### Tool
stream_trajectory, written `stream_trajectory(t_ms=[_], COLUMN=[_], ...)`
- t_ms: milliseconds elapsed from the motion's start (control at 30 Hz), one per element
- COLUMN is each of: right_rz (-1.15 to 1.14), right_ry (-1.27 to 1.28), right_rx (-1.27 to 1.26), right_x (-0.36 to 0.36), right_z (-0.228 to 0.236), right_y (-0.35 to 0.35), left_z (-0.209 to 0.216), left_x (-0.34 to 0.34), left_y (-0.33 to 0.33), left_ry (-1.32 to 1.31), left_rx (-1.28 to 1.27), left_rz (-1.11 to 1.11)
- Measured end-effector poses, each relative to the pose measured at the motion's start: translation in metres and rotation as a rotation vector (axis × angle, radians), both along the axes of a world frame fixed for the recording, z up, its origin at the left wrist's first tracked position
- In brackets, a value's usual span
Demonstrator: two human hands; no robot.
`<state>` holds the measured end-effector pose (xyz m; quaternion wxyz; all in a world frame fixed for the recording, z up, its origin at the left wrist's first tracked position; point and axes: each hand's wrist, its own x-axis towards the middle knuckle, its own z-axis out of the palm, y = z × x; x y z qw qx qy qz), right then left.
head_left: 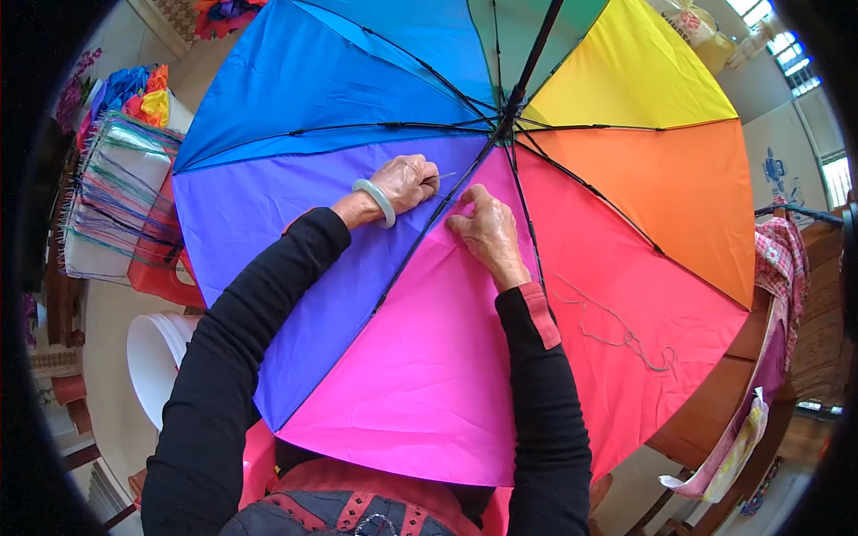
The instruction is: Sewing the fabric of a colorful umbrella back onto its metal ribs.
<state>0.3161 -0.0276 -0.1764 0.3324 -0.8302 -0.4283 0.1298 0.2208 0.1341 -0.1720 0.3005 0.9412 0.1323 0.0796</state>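
Note:
A rainbow umbrella (420,393) lies opened out before me, its inside with black ribs and shaft (536,54) facing up. Over the purple panel, my left hand (407,186), a pale bangle (375,202) on its wrist, is closed with a thin needle (447,176) sticking out from the fingertips. Close by on the right, my right hand (487,229) is closed on the pink cloth beside the rib between the purple and pink panels. Loose grey thread (626,339) trails over the red panel. The fingertips hide the exact spot on the rib.
At the left, a white block (121,192) strung with many coloured threads rests on a red stool (165,277), with bright cloth (147,94) behind it. A white bucket (152,357) stands below. Checked cloth (779,259) hangs by the wooden furniture at the right.

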Motion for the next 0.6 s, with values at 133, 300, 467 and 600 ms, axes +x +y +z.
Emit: stream_trajectory(t_ms=[133,300,467,600], right_rz=[0.007,0.014,-0.031,-0.096], right_ry=[0.017,0.006,-0.01,-0.051], right_rx=[0.01,0.013,-0.011,-0.099], right_x=[-0.001,0.001,0.003,-0.004], right_z=[0.001,-0.001,0.003,0.009], right_y=[-0.001,-0.001,-0.002,0.0], left_z=[0.001,0.002,0.006,0.009], left_x=[-0.002,-0.002,-0.003,-0.003], left_y=[0.001,0.002,0.0,0.0], left_ry=[-0.021,-0.019,-0.019,-0.02], left_rx=[0.017,-0.018,-0.025,-0.041], left_rz=[0.018,0.008,0.036,0.042])
